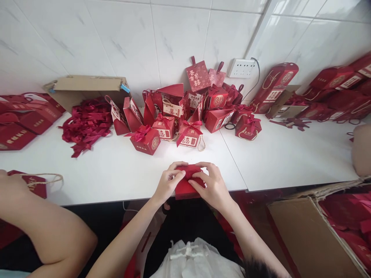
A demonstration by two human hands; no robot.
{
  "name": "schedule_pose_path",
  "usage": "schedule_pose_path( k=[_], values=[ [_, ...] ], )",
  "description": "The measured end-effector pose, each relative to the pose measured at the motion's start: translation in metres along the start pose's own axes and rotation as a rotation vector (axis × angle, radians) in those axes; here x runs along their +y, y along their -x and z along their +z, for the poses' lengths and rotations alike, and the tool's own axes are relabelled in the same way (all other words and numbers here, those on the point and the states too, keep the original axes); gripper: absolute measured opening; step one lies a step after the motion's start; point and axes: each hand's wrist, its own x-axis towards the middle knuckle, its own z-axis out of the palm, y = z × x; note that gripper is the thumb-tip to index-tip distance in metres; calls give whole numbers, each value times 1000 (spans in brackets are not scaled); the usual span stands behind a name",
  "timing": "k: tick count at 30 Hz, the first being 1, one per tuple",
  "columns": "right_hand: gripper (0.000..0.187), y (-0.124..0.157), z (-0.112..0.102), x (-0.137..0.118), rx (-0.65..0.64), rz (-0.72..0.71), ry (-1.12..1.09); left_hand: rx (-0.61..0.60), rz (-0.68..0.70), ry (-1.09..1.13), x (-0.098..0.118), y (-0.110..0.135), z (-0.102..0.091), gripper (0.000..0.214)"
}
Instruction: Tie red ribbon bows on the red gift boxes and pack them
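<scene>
A small red gift box [186, 187] rests at the near edge of the white table [121, 170], right in front of me. My left hand [169, 180] grips its left side with fingers curled over the top flaps. My right hand [210, 184] presses on its right side, fingers bent over the top. The box's top is partly hidden under my fingers.
Several finished red boxes with ribbon bows [145, 139] and small handled bags stand at the table's middle back. A heap of red ribbons [87, 125] lies by a cardboard box [87, 89] at left. Another person's arm [43, 224] is at near left. An open carton [321, 231] sits at lower right.
</scene>
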Motion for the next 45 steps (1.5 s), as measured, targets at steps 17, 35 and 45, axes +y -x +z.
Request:
schedule_pose_path(
  k=[17,35,45],
  values=[
    [17,-5,-9,-2,-81,25,82,6,74,-95,-2,3,-9,43],
    [20,-3,-41,-3,-324,310,114,93,61,-411,11,30,-13,17],
    [25,0,-16,1,-333,601,-313,49,-82,-322,11,18,-11,31]
  ],
)
